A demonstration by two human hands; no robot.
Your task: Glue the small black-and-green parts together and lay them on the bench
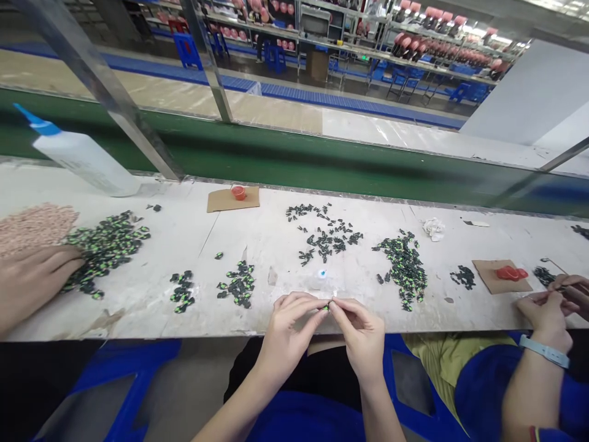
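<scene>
Near the table's front edge, my left hand (288, 331) and my right hand (365, 337) meet with fingertips pinched on one small black-and-green part (326, 307). Fingers cover most of it, so its exact kind does not show. Just beyond them a bright light spot with a blue centre (323, 273) falls on the white tabletop. Farther back lies a loose scatter of small black parts (324, 239). Black-and-green parts form one cluster (238, 284) to the left of my hands and a larger heap (407, 270) to the right.
Co-workers' hands are at the far left (39, 279) and far right (550, 301). A white squeeze bottle with blue nozzle (87, 159) stands back left. Cardboard pieces bear a red cup (238, 193) and a red item (510, 273). A metal post (105, 92) rises behind the table.
</scene>
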